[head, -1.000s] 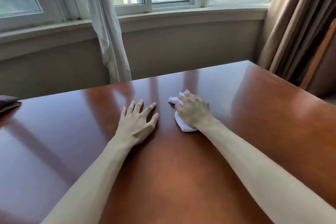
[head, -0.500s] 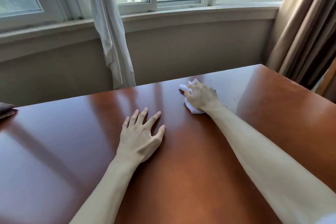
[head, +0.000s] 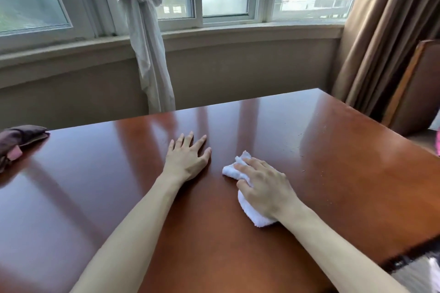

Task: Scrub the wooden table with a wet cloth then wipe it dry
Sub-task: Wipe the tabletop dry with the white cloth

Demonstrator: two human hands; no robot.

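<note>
Where the near edge of the wooden table [head: 357, 185] runs out of the bottom of the view, two bare forearms reach across its smooth, glossy red-brown top, which mirrors the window in pale streaks. Small specks dot the surface toward its right edge. The right hand [head: 264, 188] lies palm down on a white cloth [head: 252, 214], a soft, nubby terry piece bunched into a long lump near the middle of the table; its fingers [head: 247, 166] extend forward with a slight bend over the cloth's front end and press it to the wood, and whether the thumb curls under is hidden. Part of the cloth sticks out beyond the fingertips and part behind the wrist. Just to its left, apart from the cloth, the left hand [head: 185, 162] rests flat on the bare wood, fingers straight and spread, holding nothing.

Farther off, at the left edge near the far corner, lies a dark brownish-purple fabric pouch [head: 21, 138] with a pink patch, soft and rumpled. Beyond the far edge a knotted white sheer curtain [head: 147, 54] hangs limp before the windowsill [head: 238, 31], and heavy tan drapes [head: 381, 31] fall in folds past the right far corner.
</note>
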